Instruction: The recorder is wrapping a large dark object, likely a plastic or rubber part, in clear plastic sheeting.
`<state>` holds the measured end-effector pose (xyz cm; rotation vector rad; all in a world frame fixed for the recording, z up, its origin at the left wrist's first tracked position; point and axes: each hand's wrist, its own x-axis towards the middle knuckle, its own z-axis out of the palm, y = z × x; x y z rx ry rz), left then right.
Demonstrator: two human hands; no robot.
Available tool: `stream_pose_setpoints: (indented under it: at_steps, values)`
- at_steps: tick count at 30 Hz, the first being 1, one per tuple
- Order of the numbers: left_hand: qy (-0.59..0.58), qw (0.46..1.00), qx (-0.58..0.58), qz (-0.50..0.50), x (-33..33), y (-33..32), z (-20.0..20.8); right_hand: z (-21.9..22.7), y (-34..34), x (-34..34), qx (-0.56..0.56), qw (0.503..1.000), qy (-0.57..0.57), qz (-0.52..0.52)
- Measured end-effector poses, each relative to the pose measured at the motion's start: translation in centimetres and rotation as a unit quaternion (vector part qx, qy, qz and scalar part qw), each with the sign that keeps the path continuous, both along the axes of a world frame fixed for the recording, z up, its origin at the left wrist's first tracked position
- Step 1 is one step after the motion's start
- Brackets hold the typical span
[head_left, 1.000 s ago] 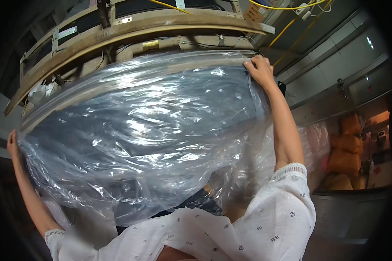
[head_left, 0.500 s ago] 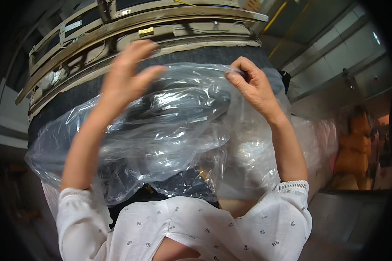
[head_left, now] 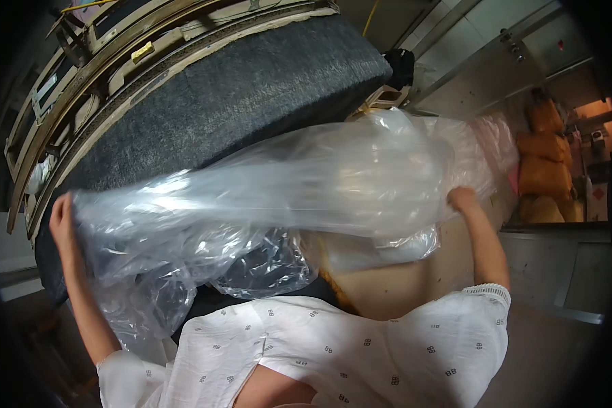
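A large clear plastic sheet (head_left: 299, 190) stretches between my two hands, crumpled and sagging in the middle. My left hand (head_left: 61, 221) grips its left edge at the far left. My right hand (head_left: 461, 199) holds its right end, lower right of centre. Behind the sheet lies a big dark grey upholstered piece (head_left: 238, 88) on a curved wooden frame (head_left: 115, 61). The sheet hangs in front of the lower part of that grey piece and hides what is under it.
Orange-brown sacks (head_left: 547, 170) are stacked at the far right beside a pale wall (head_left: 469, 75). More clear plastic (head_left: 486, 146) is bunched near them. A tan surface (head_left: 401, 279) shows below the sheet. My white patterned sleeves (head_left: 360, 347) fill the lower edge.
Both hands came down and spread apart: the left swung from up near the frame to the far left, the right dropped to the lower right. The sheet now hangs lower, baring the grey piece.
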<state>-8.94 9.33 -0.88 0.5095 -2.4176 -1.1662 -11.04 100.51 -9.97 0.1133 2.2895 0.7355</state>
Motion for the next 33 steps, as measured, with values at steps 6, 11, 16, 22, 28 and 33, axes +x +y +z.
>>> stream_pose_setpoints:
  at_steps: [6,11,16,22,28,33]
  values:
    - [-0.046,0.984,-0.023,0.171,16.0,-22.9,-2.8,17.3,-12.9,-20.5,-0.445,0.642,0.624,0.011]
    - [-0.088,0.983,0.000,0.162,20.6,-21.7,-4.8,20.7,-27.9,-22.3,-0.605,0.465,0.624,0.168]
    - [-0.125,0.975,-0.015,0.181,33.2,-28.5,-5.2,10.6,-31.5,-23.5,-0.391,0.802,0.390,0.227]
    - [-0.165,0.973,-0.016,0.159,26.4,-26.4,-2.6,7.5,-31.9,-27.5,-0.341,0.738,0.502,0.297]
    - [-0.122,0.980,0.049,0.146,12.7,-15.0,0.6,7.2,-21.2,-32.5,-0.588,0.732,0.333,0.084]
    - [0.105,0.939,-0.164,0.284,10.0,-14.9,-2.3,10.3,-32.3,-30.5,-0.129,0.863,0.468,0.141]
